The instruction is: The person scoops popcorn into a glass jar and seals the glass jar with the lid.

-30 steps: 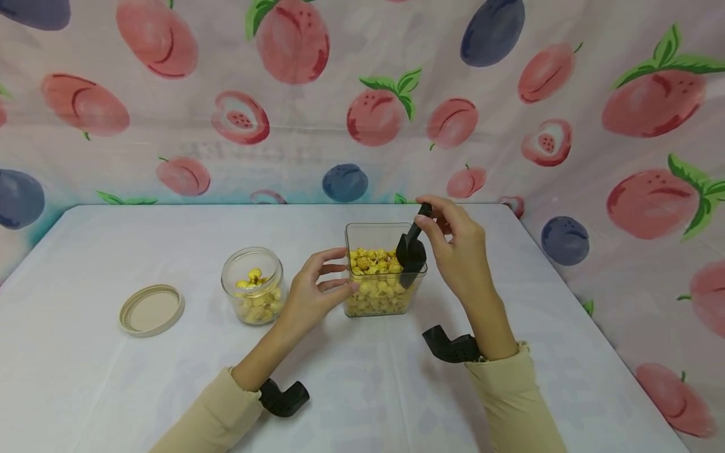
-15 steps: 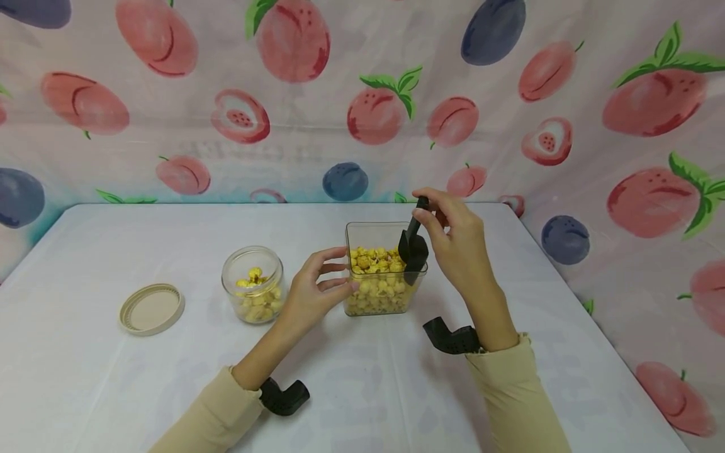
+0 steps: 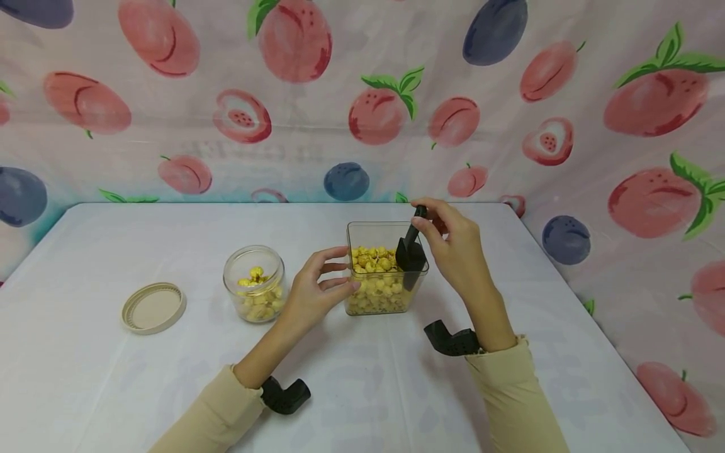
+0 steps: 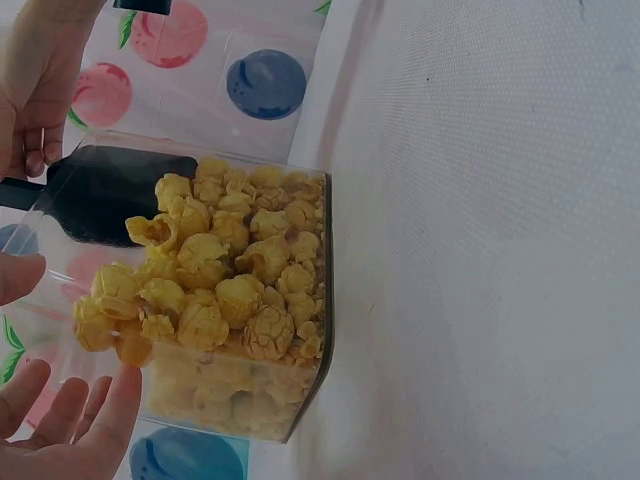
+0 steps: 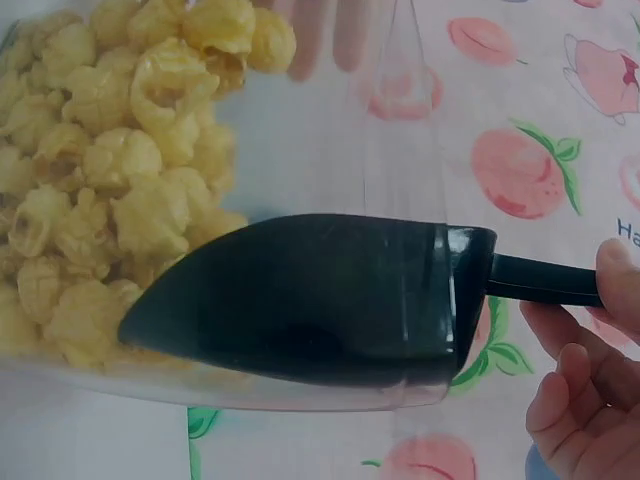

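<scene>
A clear square container [image 3: 376, 296] holding yellow popcorn [image 3: 374, 258] stands right of the table's middle. My left hand [image 3: 317, 283] rests its fingers and thumb against the container's left side, the fingers fairly straight. In my right hand [image 3: 455, 248], thumb and fingers pinch the handle of a black scoop [image 3: 410, 255]. The scoop points down inside the container's right side; its tip meets the popcorn. In the right wrist view the scoop's blade [image 5: 310, 300] shows through the clear wall, beside the popcorn [image 5: 110, 170].
Left of the container stands a round clear jar [image 3: 255, 283], uncovered, with some popcorn inside. A beige lid [image 3: 153, 308] lies farther left on the white tabletop [image 3: 362, 390]. A fruit-patterned cloth [image 3: 306, 113] hangs behind the table and along its right.
The scoop and my right hand shift slightly up and right, then come back down a little into the container. My left hand keeps its place at the container.
</scene>
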Motion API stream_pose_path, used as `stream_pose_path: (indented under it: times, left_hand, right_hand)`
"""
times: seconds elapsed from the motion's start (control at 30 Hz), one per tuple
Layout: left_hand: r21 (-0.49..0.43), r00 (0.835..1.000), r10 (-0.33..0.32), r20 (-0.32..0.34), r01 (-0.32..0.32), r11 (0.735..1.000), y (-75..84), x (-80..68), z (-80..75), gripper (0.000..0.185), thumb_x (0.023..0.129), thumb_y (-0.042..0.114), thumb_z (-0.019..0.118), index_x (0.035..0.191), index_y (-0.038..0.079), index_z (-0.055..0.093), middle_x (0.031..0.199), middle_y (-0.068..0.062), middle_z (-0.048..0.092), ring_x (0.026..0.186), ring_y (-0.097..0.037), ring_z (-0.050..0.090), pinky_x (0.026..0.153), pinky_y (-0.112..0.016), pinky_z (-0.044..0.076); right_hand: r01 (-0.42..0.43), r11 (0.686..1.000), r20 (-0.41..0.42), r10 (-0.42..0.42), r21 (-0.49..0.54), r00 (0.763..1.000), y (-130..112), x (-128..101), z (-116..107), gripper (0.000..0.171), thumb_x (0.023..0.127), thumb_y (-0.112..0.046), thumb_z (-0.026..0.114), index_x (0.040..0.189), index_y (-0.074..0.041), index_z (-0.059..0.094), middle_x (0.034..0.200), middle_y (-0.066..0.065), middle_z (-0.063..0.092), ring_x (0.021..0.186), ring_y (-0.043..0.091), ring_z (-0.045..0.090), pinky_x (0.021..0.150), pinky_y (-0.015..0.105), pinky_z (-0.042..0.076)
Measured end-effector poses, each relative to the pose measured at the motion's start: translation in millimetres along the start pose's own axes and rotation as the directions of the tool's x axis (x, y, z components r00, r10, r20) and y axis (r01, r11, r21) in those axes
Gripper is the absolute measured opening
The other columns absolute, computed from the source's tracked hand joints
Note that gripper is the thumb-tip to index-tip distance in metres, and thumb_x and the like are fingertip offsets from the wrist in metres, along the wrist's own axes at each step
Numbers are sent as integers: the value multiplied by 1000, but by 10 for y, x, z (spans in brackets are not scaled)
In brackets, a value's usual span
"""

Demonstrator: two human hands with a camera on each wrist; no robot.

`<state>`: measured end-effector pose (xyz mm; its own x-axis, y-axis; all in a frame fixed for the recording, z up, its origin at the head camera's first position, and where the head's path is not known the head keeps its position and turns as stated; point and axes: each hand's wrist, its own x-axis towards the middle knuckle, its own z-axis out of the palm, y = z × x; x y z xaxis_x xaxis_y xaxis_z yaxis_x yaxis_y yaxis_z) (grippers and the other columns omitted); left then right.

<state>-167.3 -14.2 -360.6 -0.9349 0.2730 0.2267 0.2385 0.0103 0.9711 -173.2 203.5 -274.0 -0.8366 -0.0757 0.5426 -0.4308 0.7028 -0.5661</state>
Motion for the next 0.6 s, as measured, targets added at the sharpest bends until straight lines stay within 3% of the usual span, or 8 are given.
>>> stream_pose_path:
  times: [0.23,0.4,0.6]
  left_hand:
    - [-20,1000,-27,3,27,999,10,-14,-6,56,82,8,70,133,13,47,133,-6,45,117,-25,52,89,-26,52]
    - [-22,1000,-20,4,20,1000,9,-11,-11,56,82,8,70,133,12,46,134,-7,44,117,-26,51,88,-26,52]
    - [-27,1000,-5,9,6,1000,10,-4,-7,58,81,8,71,134,10,46,134,-7,44,118,-28,51,90,-28,52]
  right_hand:
    - [10,1000,-20,-10,14,1000,42,-8,12,27,90,-17,61,115,-6,62,85,10,64,74,17,57,67,27,46]
    - [6,1000,-75,-4,15,997,39,1,22,27,88,-15,63,113,-4,63,84,12,64,75,19,59,69,23,45]
    - [85,996,-81,-86,-15,993,-9,21,23,27,88,-15,63,113,-5,63,85,10,61,72,15,50,63,21,39]
